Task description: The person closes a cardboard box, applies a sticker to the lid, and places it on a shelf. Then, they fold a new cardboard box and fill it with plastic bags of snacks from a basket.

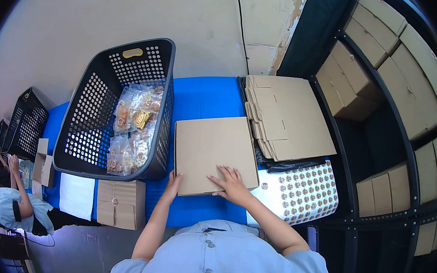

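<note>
A closed brown cardboard box [215, 149] lies on the blue-covered table [201, 94] in front of me. My left hand [172, 186] is against the box's near left corner, its fingers along the side. On the box's top near the right front edge, my right hand [231, 184] lies with fingers spread. Left of the box stands a dark perforated basket [93, 94] with clear packets [135, 129] of snacks inside. To the right are a stack of flat cardboard pieces [291, 111] and a sheet of round stickers [307, 193].
A taped box [121, 203] and a white sheet [76, 197] sit near the front edge at the left. Further left are another basket [28, 125] and a co-worker [20, 202] with raised arms. Dark shelves [350, 148] holding boxes stand at the right.
</note>
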A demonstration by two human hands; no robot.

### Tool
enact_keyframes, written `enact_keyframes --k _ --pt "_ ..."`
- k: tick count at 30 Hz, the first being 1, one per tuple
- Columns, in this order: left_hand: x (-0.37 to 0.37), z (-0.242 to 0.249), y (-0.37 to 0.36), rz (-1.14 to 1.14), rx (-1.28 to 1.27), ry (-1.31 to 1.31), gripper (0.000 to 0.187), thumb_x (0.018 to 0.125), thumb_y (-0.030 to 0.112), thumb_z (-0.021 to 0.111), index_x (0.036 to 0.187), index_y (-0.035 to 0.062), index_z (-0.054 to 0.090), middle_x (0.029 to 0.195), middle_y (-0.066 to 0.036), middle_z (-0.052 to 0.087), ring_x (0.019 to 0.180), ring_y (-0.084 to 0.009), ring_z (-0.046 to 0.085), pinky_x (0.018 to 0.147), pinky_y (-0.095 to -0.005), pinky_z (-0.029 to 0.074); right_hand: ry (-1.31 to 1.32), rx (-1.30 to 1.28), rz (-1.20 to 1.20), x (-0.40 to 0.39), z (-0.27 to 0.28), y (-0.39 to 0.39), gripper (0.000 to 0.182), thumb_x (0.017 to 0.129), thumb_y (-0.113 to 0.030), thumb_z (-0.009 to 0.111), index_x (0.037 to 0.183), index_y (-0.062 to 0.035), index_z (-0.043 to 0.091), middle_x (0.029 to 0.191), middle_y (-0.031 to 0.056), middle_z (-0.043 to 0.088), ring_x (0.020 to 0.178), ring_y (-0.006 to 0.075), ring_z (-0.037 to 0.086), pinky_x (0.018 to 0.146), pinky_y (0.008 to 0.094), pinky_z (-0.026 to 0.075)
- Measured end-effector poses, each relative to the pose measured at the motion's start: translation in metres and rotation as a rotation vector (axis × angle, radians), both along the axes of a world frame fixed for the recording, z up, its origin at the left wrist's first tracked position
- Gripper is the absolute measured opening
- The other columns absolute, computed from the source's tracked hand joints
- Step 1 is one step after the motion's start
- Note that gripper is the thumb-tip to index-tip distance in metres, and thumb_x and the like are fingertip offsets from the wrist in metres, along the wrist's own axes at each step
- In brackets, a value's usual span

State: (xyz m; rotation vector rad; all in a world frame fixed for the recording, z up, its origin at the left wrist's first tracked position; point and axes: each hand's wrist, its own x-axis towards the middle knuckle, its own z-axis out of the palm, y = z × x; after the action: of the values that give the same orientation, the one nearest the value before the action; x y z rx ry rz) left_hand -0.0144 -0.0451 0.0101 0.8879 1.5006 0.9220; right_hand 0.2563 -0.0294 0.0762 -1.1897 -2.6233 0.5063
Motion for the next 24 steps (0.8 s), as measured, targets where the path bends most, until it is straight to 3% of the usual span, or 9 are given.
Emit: enact_keyframes --k 4,7,11,14,16,17,19,22,24 --pt "0.001 -0.009 -0.001 -0.012 0.012 0.120 0.074 0.092 0.043 0.057 0.143 0.0016 0.024 0.138 -0.020 0.043 0.129 -0.0268 0.041 0.106 -0.0343 0.031 -0.046 0.094 0.011 0.002 -0.002 -0.005 0.063 0.090 -0.050 0.052 0.147 -0.0289 0.032 0.151 0.0186 0.025 0.140 0.0365 0.023 0.113 0.0546 0.015" --pt "0.003 -0.002 -0.001 -0.012 0.035 0.149 0.076 0.090 0.038 0.062 0.143 0.0001 0.022 0.136 -0.019 0.047 0.126 -0.0262 0.045 0.104 -0.0336 0.034 -0.007 0.082 -0.006 0.004 0.007 -0.011 0.060 0.092 -0.048 0.050 0.145 -0.0233 0.035 0.150 0.0177 0.027 0.139 0.0360 0.025 0.114 0.0522 0.016" --pt "-0.001 -0.007 -0.003 -0.060 0.026 0.114 0.081 0.093 0.044 0.057 0.146 -0.0022 0.016 0.144 -0.020 0.038 0.134 -0.0277 0.036 0.109 -0.0334 0.028 0.090 0.026 -0.065 0.023 -0.011 -0.023 0.058 0.092 -0.045 0.051 0.143 -0.0191 0.039 0.149 0.0175 0.032 0.138 0.0350 0.028 0.114 0.0493 0.017" --pt "-0.002 -0.024 -0.003 -0.054 0.057 0.141 0.079 0.094 0.046 0.053 0.146 -0.0027 0.017 0.146 -0.021 0.035 0.136 -0.0287 0.032 0.111 -0.0337 0.025 0.146 0.049 -0.152 0.051 -0.019 -0.040 0.050 0.091 -0.035 0.057 0.136 -0.0156 0.048 0.145 0.0165 0.038 0.135 0.0342 0.033 0.112 0.0465 0.025" --pt "0.000 -0.029 -0.002 -0.043 0.093 0.159 0.077 0.095 0.045 0.051 0.146 -0.0027 0.019 0.145 -0.021 0.035 0.136 -0.0291 0.032 0.111 -0.0339 0.025 0.237 0.128 -0.314 0.074 -0.025 -0.056 0.040 0.088 -0.019 0.061 0.127 -0.0117 0.055 0.137 0.0176 0.044 0.128 0.0351 0.041 0.105 0.0454 0.034" --pt "0.001 -0.030 -0.001 -0.044 0.094 0.161 0.076 0.095 0.045 0.051 0.145 -0.0027 0.019 0.145 -0.021 0.035 0.136 -0.0291 0.032 0.111 -0.0340 0.025 0.234 0.123 -0.328 0.085 -0.032 -0.067 0.040 0.088 -0.019 0.061 0.127 -0.0117 0.055 0.137 0.0176 0.044 0.128 0.0351 0.041 0.105 0.0454 0.034" --pt "0.002 -0.032 -0.001 -0.044 0.100 0.167 0.074 0.096 0.045 0.050 0.145 -0.0027 0.021 0.145 -0.021 0.036 0.135 -0.0290 0.033 0.111 -0.0341 0.026 0.383 0.175 -0.733 0.106 -0.053 -0.094 0.035 0.085 -0.008 0.060 0.120 -0.0086 0.059 0.128 0.0175 0.049 0.119 0.0353 0.047 0.102 0.0446 0.037" --pt "0.004 -0.032 -0.002 -0.033 0.112 0.175 0.071 0.097 0.044 0.049 0.144 -0.0028 0.023 0.144 -0.021 0.037 0.134 -0.0290 0.034 0.110 -0.0342 0.026 0.396 0.150 -0.936 0.140 -0.074 -0.132 0.034 0.085 -0.006 0.059 0.119 -0.0069 0.059 0.124 0.0188 0.050 0.115 0.0357 0.048 0.099 0.0428 0.038" --pt "0.004 -0.033 -0.003 -0.021 0.113 0.181 0.069 0.097 0.043 0.048 0.143 -0.0028 0.025 0.144 -0.021 0.038 0.134 -0.0290 0.035 0.110 -0.0343 0.026 0.354 0.040 -1.177 0.152 -0.082 -0.153 0.033 0.087 -0.011 0.059 0.120 -0.0069 0.059 0.128 0.0199 0.048 0.120 0.0372 0.044 0.102 0.0448 0.035"
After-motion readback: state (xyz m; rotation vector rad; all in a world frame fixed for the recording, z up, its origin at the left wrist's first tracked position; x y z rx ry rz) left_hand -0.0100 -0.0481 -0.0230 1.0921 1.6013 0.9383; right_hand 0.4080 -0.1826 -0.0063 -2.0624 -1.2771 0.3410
